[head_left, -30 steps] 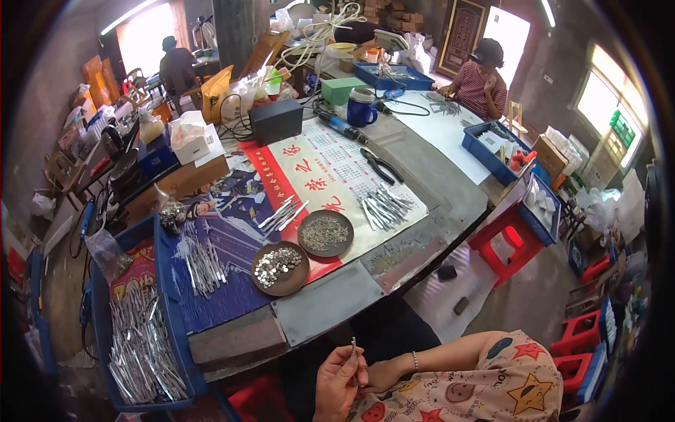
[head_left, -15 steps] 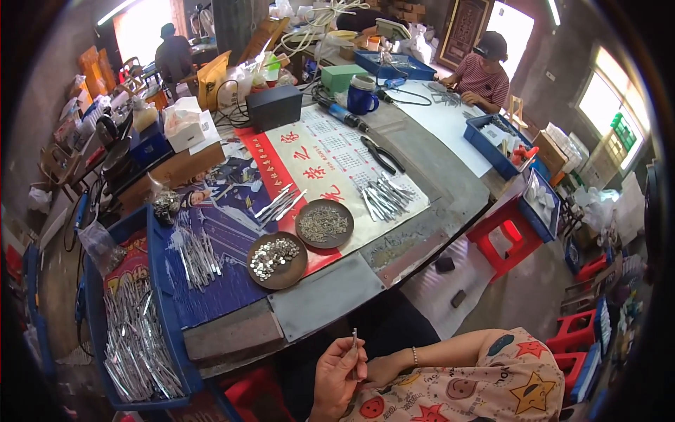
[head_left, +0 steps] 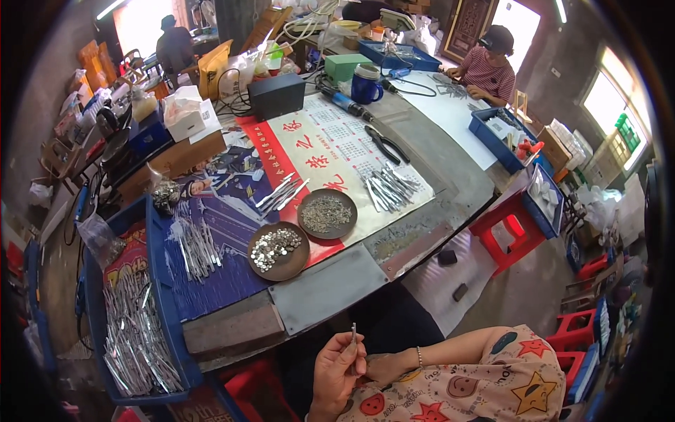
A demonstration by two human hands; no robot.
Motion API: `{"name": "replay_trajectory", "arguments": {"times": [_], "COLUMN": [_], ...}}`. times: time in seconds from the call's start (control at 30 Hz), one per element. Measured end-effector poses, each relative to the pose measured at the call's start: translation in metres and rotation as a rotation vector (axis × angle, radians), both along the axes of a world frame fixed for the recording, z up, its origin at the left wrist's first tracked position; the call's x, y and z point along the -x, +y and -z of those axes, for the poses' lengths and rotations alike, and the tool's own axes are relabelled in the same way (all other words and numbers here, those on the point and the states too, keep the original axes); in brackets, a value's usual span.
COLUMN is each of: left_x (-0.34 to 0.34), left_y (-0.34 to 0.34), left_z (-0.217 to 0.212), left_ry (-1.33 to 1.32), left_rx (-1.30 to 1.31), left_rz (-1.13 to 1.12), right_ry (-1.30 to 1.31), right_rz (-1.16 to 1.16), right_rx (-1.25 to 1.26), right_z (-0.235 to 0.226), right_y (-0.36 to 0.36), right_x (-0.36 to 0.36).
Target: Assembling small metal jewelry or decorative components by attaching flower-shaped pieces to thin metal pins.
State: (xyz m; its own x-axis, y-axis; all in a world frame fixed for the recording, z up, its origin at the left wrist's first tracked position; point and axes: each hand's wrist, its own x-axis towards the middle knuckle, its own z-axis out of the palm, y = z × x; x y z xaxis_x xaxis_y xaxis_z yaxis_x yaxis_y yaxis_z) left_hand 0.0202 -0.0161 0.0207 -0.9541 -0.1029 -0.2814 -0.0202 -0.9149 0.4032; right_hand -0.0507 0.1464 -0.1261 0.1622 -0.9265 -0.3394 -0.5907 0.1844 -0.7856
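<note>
Close to my chest, my left hand (head_left: 337, 373) has crept a little toward the middle since a moment ago, its fingers pinched on a thin metal strip (head_left: 353, 336) that stands upright, so I judge the piece is being turned for fitting. My right hand (head_left: 383, 366) lies curled just beside it, touching the left; whether its fingers grip anything I cannot tell. Beyond, on the bench (head_left: 436, 176), a flat grey plate (head_left: 327, 288) sits at the near edge. Farther off are two round brown dishes: the left dish (head_left: 278, 251) heaped with shiny small discs, the right dish (head_left: 327, 213) with dull little bits. Right of them lies a loose bundle of bright strips (head_left: 388, 188).
</note>
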Motion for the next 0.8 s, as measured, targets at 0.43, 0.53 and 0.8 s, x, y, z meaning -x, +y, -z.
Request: {"name": "replay_trajectory", "arguments": {"times": [0.43, 0.53, 0.8], "left_x": [-0.010, -0.018, -0.029], "left_y": [-0.008, -0.020, -0.039], "left_z": [-0.009, 0.000, 0.024], "left_ry": [-0.174, -0.044, 0.078], "left_rx": [0.141, 0.112, 0.053], "left_rz": [-0.066, -0.225, -0.294], "right_ry": [0.055, 0.115, 0.156], "right_rz": [-0.102, 0.061, -0.066], "right_rx": [-0.253, -0.182, -0.119], "right_z": [-0.032, -0.059, -0.056], "right_y": [-0.009, 0.003, -0.016], "right_x": [0.001, -0.001, 0.001]}}
